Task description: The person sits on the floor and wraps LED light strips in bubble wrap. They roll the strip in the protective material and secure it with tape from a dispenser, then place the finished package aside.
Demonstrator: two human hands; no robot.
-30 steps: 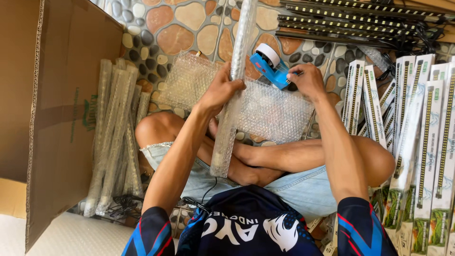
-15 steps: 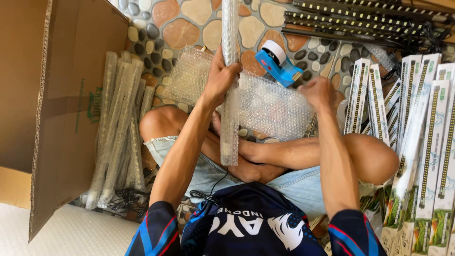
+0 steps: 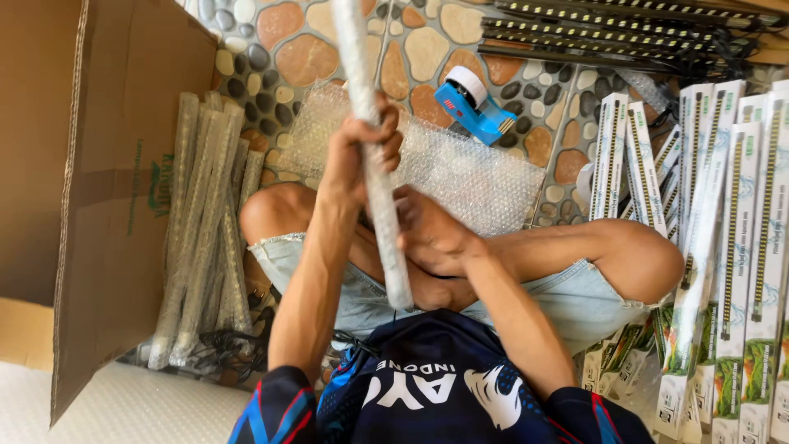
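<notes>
My left hand (image 3: pixel 366 156) grips a long bar wrapped in bubble wrap (image 3: pixel 371 131), held upright in front of me over my crossed legs. My right hand (image 3: pixel 431 234) closes on the same wrapped bar lower down, near its bottom end. A sheet of bubble wrap (image 3: pixel 468 177) lies on the pebble-pattern floor just beyond my knees. A blue tape dispenser with a white roll (image 3: pixel 474 105) sits on the floor past that sheet, apart from both hands.
A large open cardboard box (image 3: pixel 107 189) stands at the left, with several wrapped bars (image 3: pixel 205 238) lying beside it. Long narrow printed boxes (image 3: pixel 723 247) are stacked at the right. Bare light strips with black cables (image 3: pixel 625 29) lie at the top right.
My right hand let go of the tape dispenser, which now rests on the floor, and came down onto the wrapped bar. The bar has been lifted and tilted up toward me.
</notes>
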